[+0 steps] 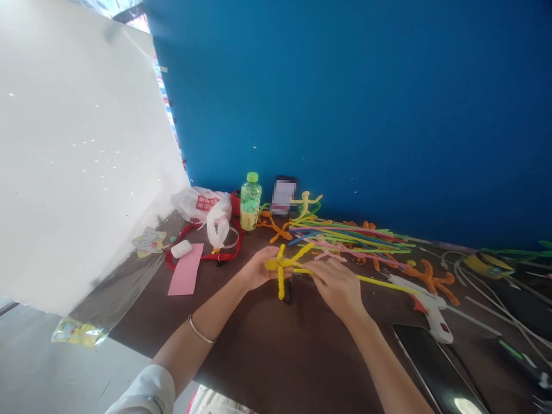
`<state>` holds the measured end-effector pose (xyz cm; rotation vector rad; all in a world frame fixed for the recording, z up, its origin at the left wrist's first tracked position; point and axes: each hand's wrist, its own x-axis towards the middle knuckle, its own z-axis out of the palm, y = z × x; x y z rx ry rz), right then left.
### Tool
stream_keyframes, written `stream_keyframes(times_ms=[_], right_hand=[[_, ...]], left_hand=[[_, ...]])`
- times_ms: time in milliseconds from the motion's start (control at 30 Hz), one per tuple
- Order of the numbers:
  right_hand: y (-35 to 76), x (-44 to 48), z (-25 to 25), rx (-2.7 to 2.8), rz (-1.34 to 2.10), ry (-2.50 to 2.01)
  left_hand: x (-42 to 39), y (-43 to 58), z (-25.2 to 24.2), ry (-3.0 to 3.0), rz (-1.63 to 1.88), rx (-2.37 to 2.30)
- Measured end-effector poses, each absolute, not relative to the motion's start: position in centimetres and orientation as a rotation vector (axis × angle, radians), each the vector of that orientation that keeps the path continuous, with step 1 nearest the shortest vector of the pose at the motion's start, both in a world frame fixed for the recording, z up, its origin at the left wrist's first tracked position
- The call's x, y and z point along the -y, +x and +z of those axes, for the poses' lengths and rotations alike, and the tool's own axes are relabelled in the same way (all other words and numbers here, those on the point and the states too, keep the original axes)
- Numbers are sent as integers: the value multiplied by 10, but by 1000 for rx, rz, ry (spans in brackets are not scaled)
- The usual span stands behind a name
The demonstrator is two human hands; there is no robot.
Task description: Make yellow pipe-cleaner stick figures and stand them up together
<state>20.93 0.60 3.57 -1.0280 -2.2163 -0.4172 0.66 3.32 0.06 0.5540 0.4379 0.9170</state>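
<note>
Nearest: smartphone (435, 362) on the brown surface (276, 356), right of the right grip (338, 287), its bottom edge cut off by frame. Left grip (260, 269) is closed on a yellow pipe-cleaner figure (281, 270), its limbs splayed clear, likely steadying it so the other can work. Right grip pinches a long yellow pipe-cleaner stem (382, 283) close to the figure, probably for control; fingertip contact is hidden, so can't tell if the two are joined. Small black item under the figure: mostly covered, can't ID. Glue gun (426, 310) lies right of the right grip, presumably parked within reach. Beyond both grips: loose pipe-cleaner bundle (349, 237), then green-capped bottle (250, 206); far device's screen is pixelated.
</note>
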Motion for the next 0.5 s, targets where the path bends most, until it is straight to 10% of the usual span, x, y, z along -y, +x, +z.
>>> stream_keyframes(times_ms=[500], right_hand=[[217, -7, 50, 2496, -588, -814]], left_hand=[[-28, 13, 3, 1424, 1289, -763]])
